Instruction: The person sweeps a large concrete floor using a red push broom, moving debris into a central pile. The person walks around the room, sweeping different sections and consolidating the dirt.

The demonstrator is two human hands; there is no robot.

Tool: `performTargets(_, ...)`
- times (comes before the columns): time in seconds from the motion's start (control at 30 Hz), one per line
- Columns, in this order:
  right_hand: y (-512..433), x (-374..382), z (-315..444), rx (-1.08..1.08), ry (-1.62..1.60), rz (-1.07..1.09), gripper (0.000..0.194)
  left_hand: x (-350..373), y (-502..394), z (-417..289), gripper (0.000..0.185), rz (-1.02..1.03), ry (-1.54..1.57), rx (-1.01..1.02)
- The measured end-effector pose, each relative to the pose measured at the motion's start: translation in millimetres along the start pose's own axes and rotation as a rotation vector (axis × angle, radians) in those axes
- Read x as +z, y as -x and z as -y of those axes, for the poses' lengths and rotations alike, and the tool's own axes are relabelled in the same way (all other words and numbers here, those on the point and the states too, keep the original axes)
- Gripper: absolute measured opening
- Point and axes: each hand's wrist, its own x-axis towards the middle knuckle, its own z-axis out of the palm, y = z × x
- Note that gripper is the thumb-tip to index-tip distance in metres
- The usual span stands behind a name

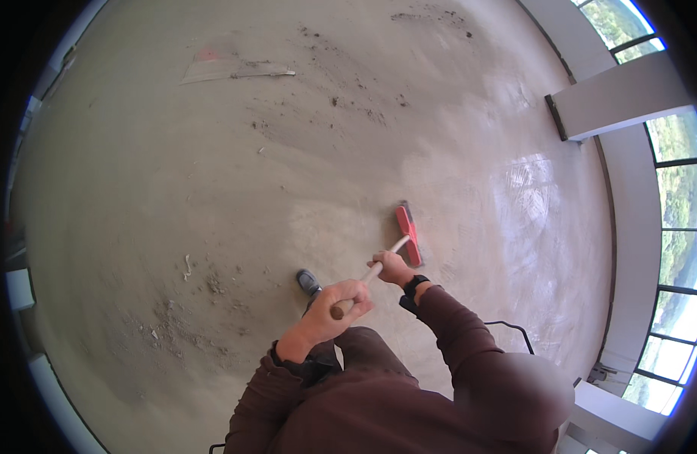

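Observation:
A push broom with a red head (409, 234) and dark bristles rests on the dusty floor (348, 187), ahead and slightly right of me. Its pale wooden handle (373, 273) slopes up toward my body. My left hand (344, 306) is closed around the upper end, with the round butt of the handle showing beside it. Farther down the handle, nearer the broom head, my right hand (392, 268) grips it; a black watch is on that wrist. Dirt and small debris (175, 329) lie on the floor to my left.
More dirt crumbs (348, 102) are scattered ahead, near a flat, partly transparent sheet (229, 68) with a red patch. A white pillar (615, 96) and a windowed wall (632, 198) stand on the right. My shoe (308, 281) is on the floor below my hands.

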Motion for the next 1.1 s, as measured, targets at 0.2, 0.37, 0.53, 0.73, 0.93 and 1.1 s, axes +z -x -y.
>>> performTargets(0.2, -115, 20, 163, -0.218, -0.268, -0.105, 0.017, -74, 30, -101, 0.022, -0.199, -0.398, 0.01)
performTargets(0.37, -143, -19, 217, -0.457, -0.451, -0.112, 0.023, -54, 7, -142, 0.027, -0.179, -0.73, 0.193)
performTargets(0.53, -127, -58, 218, -0.478, -0.403, -0.142, 0.023, -51, -7, -165, 0.031, -0.031, -0.635, 0.305)
performTargets(0.73, -91, -124, 113, -0.233, -0.21, -0.208, 0.026, -28, -56, -144, 0.027, 0.03, -0.412, 0.293)
performTargets(0.93, -67, -179, -75, 0.007, -0.023, -0.253, 0.025, 38, -183, -67, 0.021, -0.022, -0.057, 0.221)
performTargets(1.1, -71, -207, -181, 0.114, 0.005, -0.114, 0.025, 72, -264, -15, 0.02, -0.004, 0.11, 0.048)
